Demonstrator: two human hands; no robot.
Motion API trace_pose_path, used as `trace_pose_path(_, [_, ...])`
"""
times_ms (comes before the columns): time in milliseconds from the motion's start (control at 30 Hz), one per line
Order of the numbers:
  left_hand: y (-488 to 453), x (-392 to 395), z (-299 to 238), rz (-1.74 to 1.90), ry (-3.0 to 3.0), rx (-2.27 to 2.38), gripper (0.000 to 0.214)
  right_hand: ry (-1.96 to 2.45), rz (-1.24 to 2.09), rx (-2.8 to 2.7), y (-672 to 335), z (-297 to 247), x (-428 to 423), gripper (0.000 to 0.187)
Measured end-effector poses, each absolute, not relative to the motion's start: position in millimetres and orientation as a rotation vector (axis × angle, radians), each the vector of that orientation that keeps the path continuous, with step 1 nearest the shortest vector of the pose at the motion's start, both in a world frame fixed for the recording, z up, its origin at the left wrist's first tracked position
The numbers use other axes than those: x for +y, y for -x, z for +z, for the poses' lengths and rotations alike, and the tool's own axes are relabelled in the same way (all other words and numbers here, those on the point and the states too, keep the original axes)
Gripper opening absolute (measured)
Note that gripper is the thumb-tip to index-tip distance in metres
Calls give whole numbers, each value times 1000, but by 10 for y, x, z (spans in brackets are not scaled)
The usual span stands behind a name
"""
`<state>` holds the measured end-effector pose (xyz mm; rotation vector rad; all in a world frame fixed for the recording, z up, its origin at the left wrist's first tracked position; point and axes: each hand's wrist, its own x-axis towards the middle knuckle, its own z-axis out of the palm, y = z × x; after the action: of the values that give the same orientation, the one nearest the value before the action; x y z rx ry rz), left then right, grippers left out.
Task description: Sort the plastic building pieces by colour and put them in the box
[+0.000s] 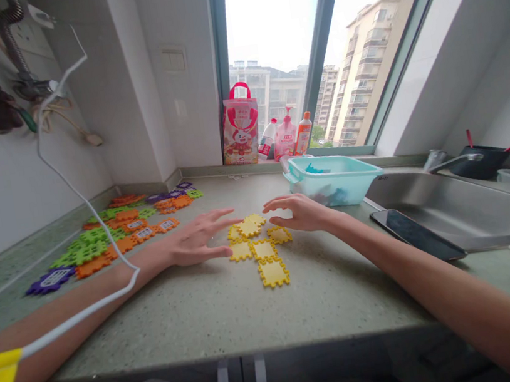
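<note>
Several yellow toothed square tiles (263, 250) lie joined flat on the green speckled counter (215, 310), and one more yellow tile (249, 224) is tilted up at their far end. My left hand (198, 240) lies beside them on the left, fingers stretched toward the tilted tile and touching its edge. My right hand (298, 212) hovers at the right of the tiles, fingers curved and apart, nothing in it.
Orange, green and purple tiles (113, 233) are spread at the far left. A turquoise tub (333, 177) stands behind my right hand. A phone (413, 233) lies by the steel sink (447, 205). A white cable (73, 178) hangs across my left forearm. Bottles and a red bag (240, 126) sit on the windowsill.
</note>
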<state>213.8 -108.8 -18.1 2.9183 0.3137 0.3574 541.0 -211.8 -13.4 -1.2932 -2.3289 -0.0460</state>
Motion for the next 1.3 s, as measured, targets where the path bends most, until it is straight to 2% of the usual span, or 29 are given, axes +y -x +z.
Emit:
trace_pose_path(133, [-2158, -1044, -183, 566, -2944, 316, 48, 1311, 2, -2379, -5359, -275, -2010, 36])
trace_pose_path(267, [-2154, -1006, -184, 561, -2984, 267, 42, 1405, -16, -2319, -5450, -339, -1953, 26])
trace_pose_path(367, [-2144, -1010, -177, 522, -2962, 252, 41, 1419, 57, -2238, -5550, -326, -1953, 18])
trace_pose_path(500, [-2143, -1024, -169, 515, -2939, 252, 40, 1423, 246, -2159, -5619, -305, -1935, 18])
trace_pose_path(733, [-2151, -1005, -175, 495, -2947, 227, 39, 1355, 226, -2201, -5578, -308, -1897, 39])
trace_pose_path(900, [-2154, -1018, -165, 486, -2949, 238, 41, 1402, 259, -2073, -5500, -298, -1889, 27])
trace_pose_path(1067, [-2148, -1023, -161, 457, -2958, 219, 40, 1195, 117, -1918, -5302, -194, -1999, 32])
trace_pose_path(1200, [-2148, -1015, -166, 475, -2941, 212, 41, 1131, 171, -2155, -5147, -194, -2073, 22])
trace_pose_path(1300, [-2148, -1005, -168, 484, -2930, 196, 42, 1238, 270, -2265, -5111, -249, -2066, 23])
